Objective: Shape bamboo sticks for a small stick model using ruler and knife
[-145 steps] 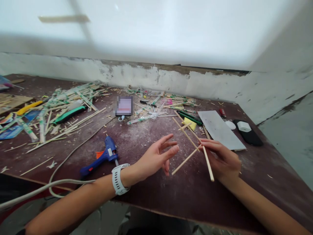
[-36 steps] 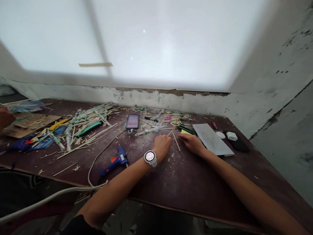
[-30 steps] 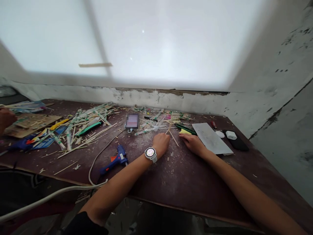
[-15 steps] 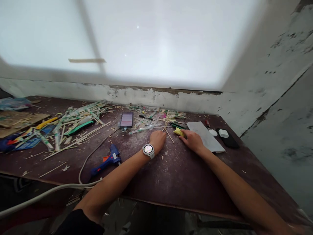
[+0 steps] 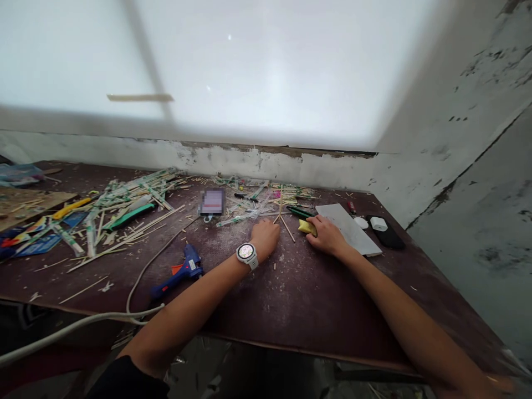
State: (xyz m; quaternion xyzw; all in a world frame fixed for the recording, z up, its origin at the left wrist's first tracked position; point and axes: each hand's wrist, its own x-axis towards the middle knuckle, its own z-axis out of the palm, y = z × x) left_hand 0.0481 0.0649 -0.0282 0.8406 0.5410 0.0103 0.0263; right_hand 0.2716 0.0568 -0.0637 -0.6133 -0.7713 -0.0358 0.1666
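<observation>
My left hand, with a white watch on the wrist, rests as a loose fist on the dark table, closed on the lower ends of thin wooden sticks that cross just beyond it. My right hand lies to the right, its fingers curled over a small yellow block. Both hands are far out on the table, near the clutter at the back.
A blue glue gun with a white cable lies to the left. Sticks and wrappers litter the back left. A grey flat board, a white case on a black object and a phone lie at the back.
My right hand has let go of the long sticks, reached back and closed on the yellow block. My left hand has turned into a fist on the sticks. The view has drifted right.
</observation>
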